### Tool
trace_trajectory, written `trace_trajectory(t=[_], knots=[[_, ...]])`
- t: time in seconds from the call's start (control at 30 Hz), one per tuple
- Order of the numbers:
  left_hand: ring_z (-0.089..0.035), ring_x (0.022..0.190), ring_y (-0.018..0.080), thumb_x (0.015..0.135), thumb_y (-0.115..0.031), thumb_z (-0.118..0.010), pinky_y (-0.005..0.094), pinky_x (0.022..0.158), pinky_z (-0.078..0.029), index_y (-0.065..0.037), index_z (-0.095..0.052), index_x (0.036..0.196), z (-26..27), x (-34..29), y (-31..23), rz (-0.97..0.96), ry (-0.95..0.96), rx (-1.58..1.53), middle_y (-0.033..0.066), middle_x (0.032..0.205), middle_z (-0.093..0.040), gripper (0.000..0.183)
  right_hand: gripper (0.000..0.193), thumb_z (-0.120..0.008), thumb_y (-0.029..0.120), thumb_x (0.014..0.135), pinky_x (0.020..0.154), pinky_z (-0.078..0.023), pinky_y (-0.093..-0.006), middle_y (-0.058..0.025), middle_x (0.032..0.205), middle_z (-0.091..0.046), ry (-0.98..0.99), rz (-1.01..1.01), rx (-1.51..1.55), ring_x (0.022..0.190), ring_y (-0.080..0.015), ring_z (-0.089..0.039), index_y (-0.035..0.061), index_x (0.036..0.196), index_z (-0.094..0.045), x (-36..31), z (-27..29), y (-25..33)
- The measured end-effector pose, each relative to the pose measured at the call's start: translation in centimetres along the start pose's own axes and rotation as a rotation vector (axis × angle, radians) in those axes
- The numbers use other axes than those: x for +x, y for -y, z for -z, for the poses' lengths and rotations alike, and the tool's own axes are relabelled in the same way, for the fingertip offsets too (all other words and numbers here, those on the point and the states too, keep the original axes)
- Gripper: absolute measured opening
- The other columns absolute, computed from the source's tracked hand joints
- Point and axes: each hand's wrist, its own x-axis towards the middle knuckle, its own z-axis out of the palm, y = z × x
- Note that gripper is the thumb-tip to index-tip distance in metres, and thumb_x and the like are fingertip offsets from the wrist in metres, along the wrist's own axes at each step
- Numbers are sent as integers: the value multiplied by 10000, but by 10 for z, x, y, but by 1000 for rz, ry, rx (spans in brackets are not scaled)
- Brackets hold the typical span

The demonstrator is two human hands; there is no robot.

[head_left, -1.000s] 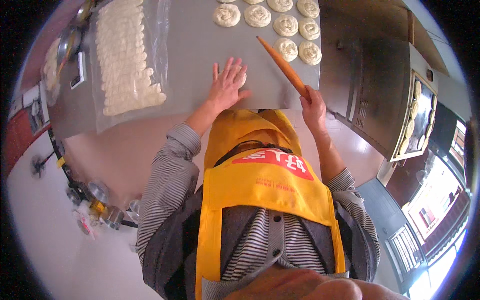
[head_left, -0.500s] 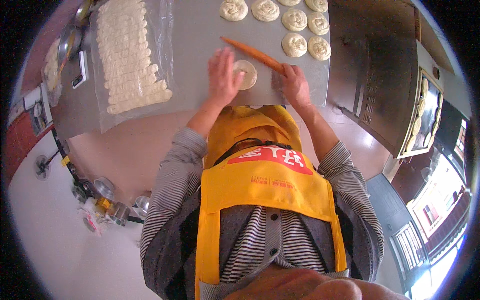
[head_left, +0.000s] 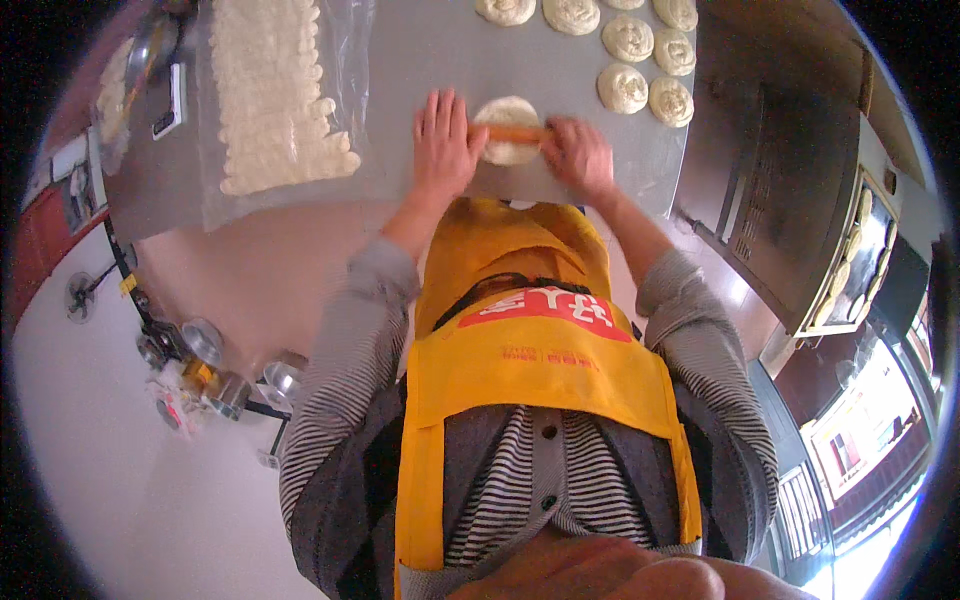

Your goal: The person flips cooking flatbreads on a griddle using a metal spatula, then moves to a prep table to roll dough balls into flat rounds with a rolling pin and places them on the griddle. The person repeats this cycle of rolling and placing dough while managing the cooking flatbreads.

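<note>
A wooden rolling pin lies crosswise over a round of pale dough near the front edge of the metal table. My right hand is curled around the pin's right end and slightly blurred. Over its left end rests my left hand, fingers stretched out and thumb towards the pin; that end is hidden beneath the hand. Dough shows both beyond and on the near side of the pin. Several coiled dough rounds sit at the far right of the table.
Rows of dough pieces lie on clear plastic sheeting at the left. A white-edged phone-like object rests farther left. The table's front edge is close to my wrists. Beyond its right side stands a dark metal cabinet.
The rolling pin has swung from a slant beside the dough to lying across it. My left hand has come onto its left end. The dough round looks wider. The view has shifted slightly.
</note>
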Motion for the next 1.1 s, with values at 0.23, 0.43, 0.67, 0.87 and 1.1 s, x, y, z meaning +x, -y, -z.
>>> trace_trajectory(t=[0.23, 0.43, 0.67, 0.87, 1.1], knots=[[-332, 1419, 413, 911, -387, -655, 608, 1119, -262, 37, -462, 1399, -13, 73, 14, 119, -50, 96, 202, 1493, -429, 674, 507, -625, 294, 923, 1041, -432, -455, -149, 1381, -538, -172, 30, -68, 1267, -350, -505, 74, 1363, -504, 55, 10, 9], [-332, 1426, 379, 949, -465, -582, 619, 1124, -257, 19, -467, 1394, -1, -20, -4, 67, 83, -24, 191, 1502, -427, 667, 583, -608, 319, 930, 1142, -333, -498, -150, 1525, -412, 55, 58, -131, 1412, -337, -387, 65, 1431, -453, -3, 16, 22], [-327, 1438, 402, 975, -439, -550, 613, 1134, -264, 14, -429, 1446, -5, 78, 7, 133, 47, 100, 197, 1532, -401, 665, 672, -612, 454, 913, 1130, -336, -503, -162, 1500, -434, -169, 72, -163, 1409, -350, -379, 47, 1425, -457, 79, 13, -4], [-397, 1360, 423, 948, -359, -621, 582, 1092, -321, 55, -476, 1361, 20, -53, -27, 53, 77, -61, 251, 1404, -499, 602, 618, -672, 193, 835, 1093, -356, -496, -158, 1425, -504, 29, 96, -150, 1327, -336, -462, 53, 1401, -467, -33, 26, 33], [-652, 979, 369, 860, -292, -716, 446, 851, -515, 67, -568, 1204, 36, 43, -26, 334, 219, -408, 200, 1062, -683, 520, 388, -682, 132, 818, 903, -441, -477, -115, 1096, -634, 45, 137, 102, 1038, -321, -585, 62, 1190, -598, -52, 71, 30]])
